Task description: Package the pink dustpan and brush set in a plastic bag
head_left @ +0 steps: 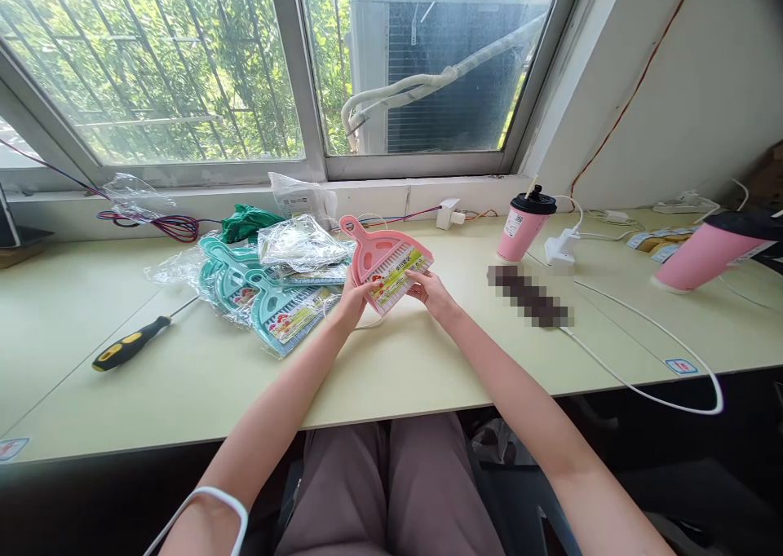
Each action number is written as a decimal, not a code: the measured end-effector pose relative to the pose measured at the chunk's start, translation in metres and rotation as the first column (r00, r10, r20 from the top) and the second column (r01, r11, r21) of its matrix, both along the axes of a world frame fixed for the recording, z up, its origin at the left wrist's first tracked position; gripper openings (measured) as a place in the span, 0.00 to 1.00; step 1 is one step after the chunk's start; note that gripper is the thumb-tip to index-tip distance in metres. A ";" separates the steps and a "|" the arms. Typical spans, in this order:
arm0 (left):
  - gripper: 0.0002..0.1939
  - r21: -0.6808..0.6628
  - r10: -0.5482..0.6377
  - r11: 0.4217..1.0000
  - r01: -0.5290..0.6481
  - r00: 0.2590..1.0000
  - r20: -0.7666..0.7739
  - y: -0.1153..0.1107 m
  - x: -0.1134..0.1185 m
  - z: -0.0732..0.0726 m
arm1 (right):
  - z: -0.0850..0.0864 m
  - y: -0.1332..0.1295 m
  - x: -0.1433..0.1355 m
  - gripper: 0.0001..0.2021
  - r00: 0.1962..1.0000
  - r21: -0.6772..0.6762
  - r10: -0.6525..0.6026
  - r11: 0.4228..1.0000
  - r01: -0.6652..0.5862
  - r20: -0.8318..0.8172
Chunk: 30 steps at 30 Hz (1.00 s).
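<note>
A pink mini dustpan and brush set (pixel 387 261) with a yellow-green printed label is held up over the table, tilted, its looped handle pointing away to the upper left. My left hand (pixel 355 299) grips its lower left edge, thumb on the front. At the lower right edge, my right hand (pixel 430 291) closes on it too, thumb near the label. Left of my hands lie several teal dustpan and brush sets (pixel 287 315) in clear plastic bags, piled and overlapping. A clear packet (pixel 306 246) rests on top of that pile.
A screwdriver (pixel 131 344) lies at the left. Behind the pile are a green bag (pixel 245 223) and coiled wires (pixel 162 223). Pink cups (pixel 517 234) with black lids stand to the right. A white cable (pixel 661 401) loops over the front edge, beside a blurred dark patch (pixel 529 297).
</note>
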<state>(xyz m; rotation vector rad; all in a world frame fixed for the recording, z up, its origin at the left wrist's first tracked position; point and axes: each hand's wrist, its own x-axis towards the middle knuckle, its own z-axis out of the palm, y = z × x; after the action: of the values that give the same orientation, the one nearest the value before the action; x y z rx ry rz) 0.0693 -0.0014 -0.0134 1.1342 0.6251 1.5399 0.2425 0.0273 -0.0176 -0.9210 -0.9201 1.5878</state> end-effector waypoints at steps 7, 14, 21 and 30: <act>0.41 -0.072 0.023 0.997 -0.022 1.000 0.005 0.004 -0.002 -0.011 | -0.003 0.001 0.000 0.07 1.000 0.026 0.011 1.000 -0.010 -0.026; 0.42 -0.069 0.013 0.998 -0.013 1.000 0.010 0.002 -0.003 -0.007 | -0.003 0.000 -0.001 0.07 0.999 0.041 -0.008 0.999 0.010 -0.045; 0.37 -0.064 -0.010 0.998 0.010 1.000 0.003 -0.011 0.000 0.005 | -0.007 0.002 -0.002 0.06 0.999 0.055 -0.022 0.998 0.024 -0.041; 0.33 -0.095 -0.064 0.993 0.066 0.998 0.016 -0.008 0.001 0.004 | -0.009 0.002 -0.001 0.10 0.997 0.092 -0.022 0.995 0.030 -0.080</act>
<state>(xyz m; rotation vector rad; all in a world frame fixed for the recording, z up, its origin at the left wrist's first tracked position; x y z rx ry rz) 0.0700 -0.0096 -0.0091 1.0620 0.6400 1.4460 0.2410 0.0293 -0.0270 -0.7970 -0.9154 1.5354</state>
